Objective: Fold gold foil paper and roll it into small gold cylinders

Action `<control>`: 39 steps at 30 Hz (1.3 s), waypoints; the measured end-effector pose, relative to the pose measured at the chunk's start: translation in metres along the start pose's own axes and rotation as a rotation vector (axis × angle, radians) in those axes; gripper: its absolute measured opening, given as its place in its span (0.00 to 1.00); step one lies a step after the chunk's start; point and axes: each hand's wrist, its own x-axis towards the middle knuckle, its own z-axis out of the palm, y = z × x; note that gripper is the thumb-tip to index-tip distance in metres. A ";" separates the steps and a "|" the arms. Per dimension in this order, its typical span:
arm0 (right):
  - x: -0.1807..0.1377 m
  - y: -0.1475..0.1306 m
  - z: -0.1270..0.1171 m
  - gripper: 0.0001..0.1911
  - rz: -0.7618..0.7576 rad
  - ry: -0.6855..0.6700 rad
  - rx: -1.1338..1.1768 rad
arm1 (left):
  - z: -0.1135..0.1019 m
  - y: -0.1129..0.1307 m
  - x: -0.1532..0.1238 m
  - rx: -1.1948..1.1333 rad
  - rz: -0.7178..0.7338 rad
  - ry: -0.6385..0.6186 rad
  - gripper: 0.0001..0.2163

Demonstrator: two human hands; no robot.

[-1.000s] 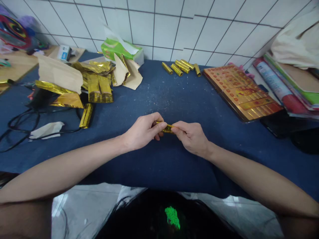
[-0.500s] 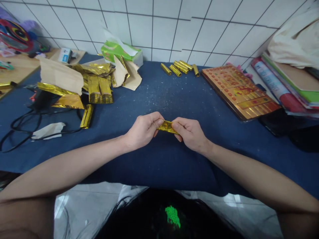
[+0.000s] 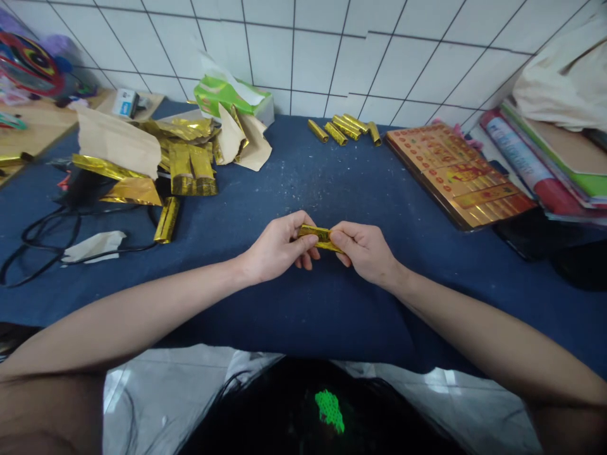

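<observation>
A small strip of shiny gold foil paper (image 3: pixel 323 236), partly folded or rolled, stretches between my two hands above the blue cloth. My left hand (image 3: pixel 281 245) pinches its left end, thumb on top and the lower fingers curled beneath. At the other end, my right hand (image 3: pixel 364 250) grips it between thumb and fingers. Fingers cover both ends of the foil. Several finished-looking gold rolls (image 3: pixel 348 128) lie by the wall beyond my hands. Another gold piece, a double roll (image 3: pixel 167 220), rests to the left of my left hand.
Gold foil and torn brown paper (image 3: pixel 118 142) pile up at the left, near a black cable (image 3: pixel 35 237) and a green tissue pack (image 3: pixel 227 98). On the right lie a flat orange-gold pack (image 3: pixel 459 174) and a stack of books (image 3: pixel 559 151). White tiled wall stands behind.
My left thumb has slid onto the foil and the fingers below have loosened and spread. More of the foil's folded edge shows. My right hand keeps its grip.
</observation>
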 end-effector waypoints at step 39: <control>-0.003 0.010 -0.003 0.13 -0.212 0.283 -0.309 | -0.012 0.004 0.002 -0.013 -0.003 0.223 0.08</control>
